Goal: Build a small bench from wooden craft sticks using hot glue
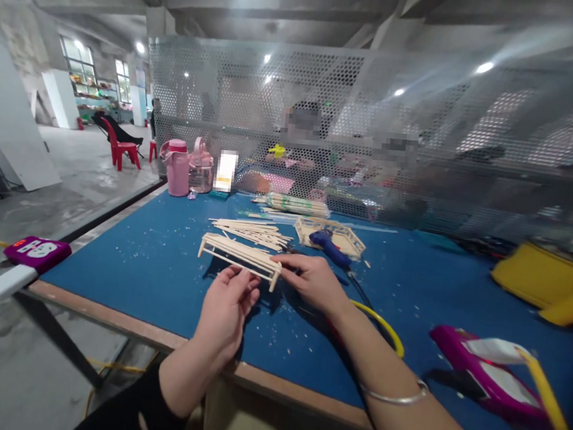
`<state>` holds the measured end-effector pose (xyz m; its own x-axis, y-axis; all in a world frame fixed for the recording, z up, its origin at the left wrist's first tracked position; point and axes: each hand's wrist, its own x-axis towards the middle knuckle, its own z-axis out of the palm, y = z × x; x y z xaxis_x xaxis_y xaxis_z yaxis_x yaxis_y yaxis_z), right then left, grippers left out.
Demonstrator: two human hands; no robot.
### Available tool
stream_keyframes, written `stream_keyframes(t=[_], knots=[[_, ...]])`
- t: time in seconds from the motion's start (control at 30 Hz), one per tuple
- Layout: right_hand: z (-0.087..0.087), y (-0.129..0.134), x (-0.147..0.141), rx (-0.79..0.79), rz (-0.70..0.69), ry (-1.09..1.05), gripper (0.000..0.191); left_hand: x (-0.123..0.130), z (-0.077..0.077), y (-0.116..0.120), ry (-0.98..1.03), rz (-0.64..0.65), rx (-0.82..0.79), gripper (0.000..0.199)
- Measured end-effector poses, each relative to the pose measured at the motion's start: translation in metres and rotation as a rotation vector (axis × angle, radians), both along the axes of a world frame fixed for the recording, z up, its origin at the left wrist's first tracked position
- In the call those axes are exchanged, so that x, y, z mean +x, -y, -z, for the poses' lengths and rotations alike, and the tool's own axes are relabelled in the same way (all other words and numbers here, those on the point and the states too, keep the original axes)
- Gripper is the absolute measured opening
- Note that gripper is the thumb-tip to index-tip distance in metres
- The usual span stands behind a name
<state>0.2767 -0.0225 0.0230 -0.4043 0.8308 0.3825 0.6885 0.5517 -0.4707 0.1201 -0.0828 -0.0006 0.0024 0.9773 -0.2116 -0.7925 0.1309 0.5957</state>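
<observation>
Between my two hands is a small wooden stick bench (238,252), held slightly tilted above the blue tabletop. The fingers of my left hand (228,303) pinch its lower front rail from below. At the bench's right end, my right hand (313,281) grips the corner between thumb and fingers. Loose wooden sticks (249,232) lie just behind the bench. Beyond my right hand, a blue glue gun (331,247) rests against a low stick-built tray (352,237). Pliers, partly hidden, lie near the sticks.
A bagged bundle of sticks (297,205) lies at the back. A pink thermos (177,169) and a pink bottle (201,167) stand at back left. Purple power strips (488,373) sit right and left, with a yellow cable (387,327). A perforated screen (257,92) rises behind; people are beyond it.
</observation>
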Motion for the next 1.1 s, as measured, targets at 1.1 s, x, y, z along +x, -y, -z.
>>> stream_keyframes(t=[1.1], knots=[[0.001,0.003,-0.005,0.032,-0.013,0.068,0.026,0.001,0.001,-0.011,0.016,0.032,-0.053,0.019]])
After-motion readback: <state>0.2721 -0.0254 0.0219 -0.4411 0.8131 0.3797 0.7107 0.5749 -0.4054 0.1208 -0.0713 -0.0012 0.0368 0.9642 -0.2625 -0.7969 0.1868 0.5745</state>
